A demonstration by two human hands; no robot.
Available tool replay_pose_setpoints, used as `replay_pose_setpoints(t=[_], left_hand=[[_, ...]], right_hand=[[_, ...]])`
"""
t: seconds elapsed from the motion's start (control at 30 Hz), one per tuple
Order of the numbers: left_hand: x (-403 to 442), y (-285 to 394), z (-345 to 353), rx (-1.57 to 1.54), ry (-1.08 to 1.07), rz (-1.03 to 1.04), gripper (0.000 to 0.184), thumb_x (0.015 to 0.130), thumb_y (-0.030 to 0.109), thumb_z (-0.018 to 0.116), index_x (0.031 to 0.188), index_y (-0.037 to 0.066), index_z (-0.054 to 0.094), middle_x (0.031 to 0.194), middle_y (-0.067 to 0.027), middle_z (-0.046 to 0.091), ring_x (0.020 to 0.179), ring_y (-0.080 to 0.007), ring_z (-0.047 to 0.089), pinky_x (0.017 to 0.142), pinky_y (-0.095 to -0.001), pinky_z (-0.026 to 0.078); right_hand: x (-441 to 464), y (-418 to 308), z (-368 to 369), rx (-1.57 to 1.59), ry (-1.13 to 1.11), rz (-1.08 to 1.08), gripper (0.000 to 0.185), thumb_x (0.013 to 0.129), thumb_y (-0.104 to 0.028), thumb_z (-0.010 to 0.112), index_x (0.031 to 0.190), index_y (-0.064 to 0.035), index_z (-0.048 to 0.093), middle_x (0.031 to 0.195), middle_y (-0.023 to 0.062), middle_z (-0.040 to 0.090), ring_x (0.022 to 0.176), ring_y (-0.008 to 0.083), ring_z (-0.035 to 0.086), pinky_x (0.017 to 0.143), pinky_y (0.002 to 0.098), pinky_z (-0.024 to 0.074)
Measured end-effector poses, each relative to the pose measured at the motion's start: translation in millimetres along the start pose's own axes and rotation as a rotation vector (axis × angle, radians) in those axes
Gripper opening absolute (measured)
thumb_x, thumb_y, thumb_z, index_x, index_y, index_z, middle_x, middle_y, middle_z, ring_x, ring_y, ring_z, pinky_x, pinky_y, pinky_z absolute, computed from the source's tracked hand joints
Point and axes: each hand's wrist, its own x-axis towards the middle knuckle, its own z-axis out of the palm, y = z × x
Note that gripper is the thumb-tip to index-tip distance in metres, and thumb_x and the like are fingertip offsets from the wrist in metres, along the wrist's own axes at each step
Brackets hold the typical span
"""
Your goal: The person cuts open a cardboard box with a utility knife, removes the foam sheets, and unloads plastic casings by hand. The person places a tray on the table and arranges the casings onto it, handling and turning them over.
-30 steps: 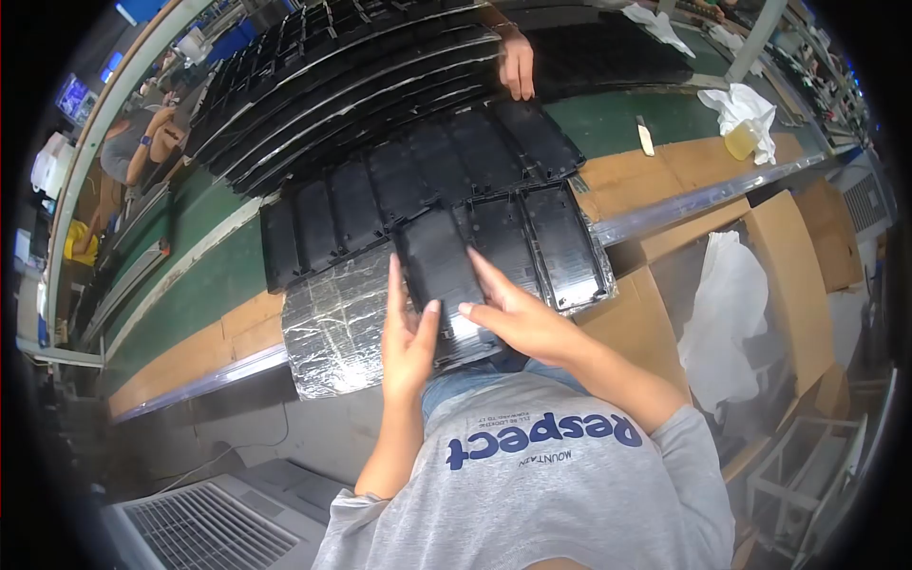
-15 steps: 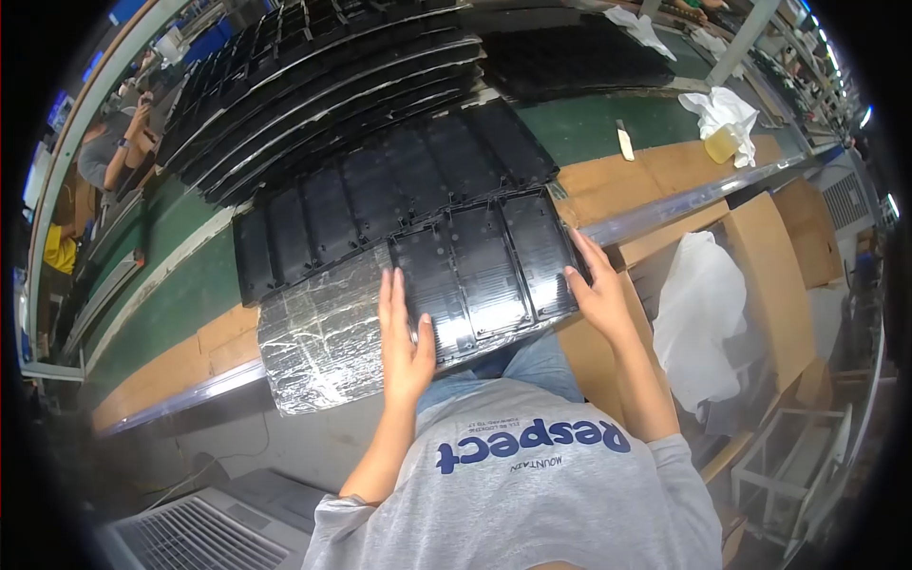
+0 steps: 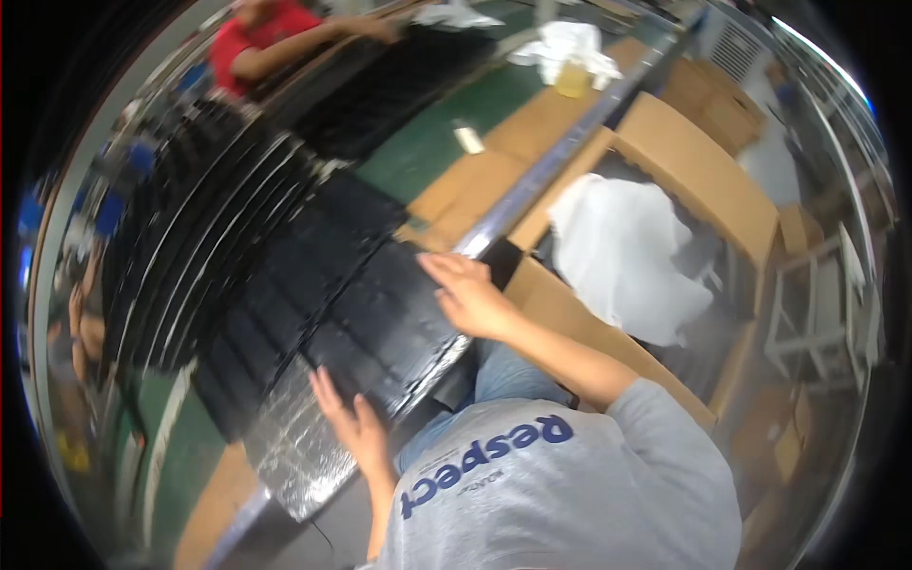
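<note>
Black rectangular panels (image 3: 380,313) lie side by side on a silvery foil-like sheet (image 3: 302,442), with a further row of black panels (image 3: 275,275) behind them. My left hand (image 3: 349,418) is over the foil sheet at the near end of the panels, fingers apart, holding nothing. At the right end of the panel row, my right hand (image 3: 467,293) has its fingers extended by the outer edge of the last panel; whether it touches the panel is unclear through the blur. Both hands are empty.
Curved stacks of black trays (image 3: 204,228) stand behind the panels. An open cardboard box (image 3: 698,180) with white sheeting (image 3: 617,256) is at the right. A white cloth (image 3: 568,47) and yellow item (image 3: 572,81) lie at the back. A person in red (image 3: 261,43) reaches across.
The view has swung to the right and tilted. My hands have gone from beside the panel held earlier to opposite ends of the laid panels. The person in red has come into view.
</note>
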Motion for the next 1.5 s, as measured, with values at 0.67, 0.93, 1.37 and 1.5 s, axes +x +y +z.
replay_pose_setpoints(t=[0.67,0.93,1.37,1.5], left_hand=[[3,-5,5,0.06,0.178,0.048,0.039,0.086,-0.001,0.041,0.125,-0.001,0.04,0.129,-0.0125,0.04,0.121,-0.0208,0.036,0.101,-0.03,0.025],[2,-15,8,-0.001,0.185,0.063,0.037,0.089,0.004,0.04,0.125,-0.001,0.039,0.129,-0.0124,0.04,0.12,-0.0208,0.037,0.1,-0.0303,0.027],[19,19,-13,-0.195,0.204,-0.018,0.037,0.088,0.006,0.04,0.125,0.001,0.04,0.129,-0.0139,0.039,0.12,-0.0242,0.037,0.102,-0.036,0.026],[17,26,-21,-0.22,0.254,-0.018,0.035,0.088,0.006,0.039,0.123,0.0,0.042,0.127,-0.0144,0.04,0.118,-0.0238,0.039,0.098,-0.0369,0.033]], right_hand=[[138,53,51,0.08,-0.014,-0.035,0.051,0.085,-0.022,0.049,0.131,-0.0072,0.033,0.135,0.0175,0.032,0.124,0.0346,0.031,0.104,0.0453,0.0205],[107,2,-3,0.212,0.064,-0.108,0.054,0.085,-0.027,0.049,0.132,-0.0085,0.031,0.137,0.0191,0.026,0.126,0.0379,0.026,0.104,0.0469,0.0198],[-95,172,-140,-0.689,0.006,0.771,0.073,0.059,-0.044,0.071,0.124,-0.026,0.043,0.146,0.0111,-0.004,0.13,0.0444,-0.007,0.092,0.0704,0.0068],[-148,203,-162,-0.544,0.277,0.914,0.071,0.059,-0.038,0.071,0.123,-0.0255,0.04,0.145,0.0122,-0.005,0.125,0.0455,0.018,0.087,0.0656,0.0246]])
